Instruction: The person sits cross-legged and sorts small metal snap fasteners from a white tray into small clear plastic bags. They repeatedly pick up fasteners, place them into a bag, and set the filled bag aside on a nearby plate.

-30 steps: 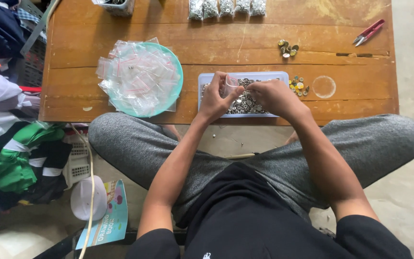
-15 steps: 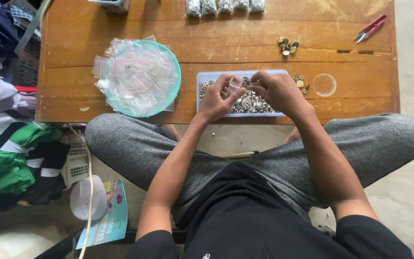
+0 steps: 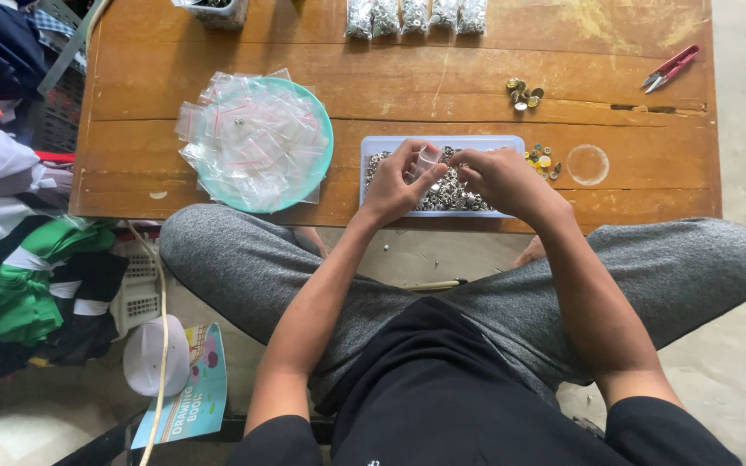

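Four filled clear bags [image 3: 414, 15] already line the table's far edge, while a heap of empty zip bags [image 3: 252, 138] waits on the teal plate [image 3: 321, 164] near the left edge — so most is left. Over the pale tray of silver snap buttons [image 3: 442, 185] at the near edge, the left hand [image 3: 395, 185] pinches what looks like a small clear bag [image 3: 427, 159]; the right hand [image 3: 502, 179] — fingers curled narrow — meets it.

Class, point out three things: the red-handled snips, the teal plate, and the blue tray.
red-handled snips [image 3: 672, 66], head view, on the handle.
teal plate [image 3: 325, 131], head view, on its right rim.
blue tray [image 3: 477, 141], head view, on its far wall.
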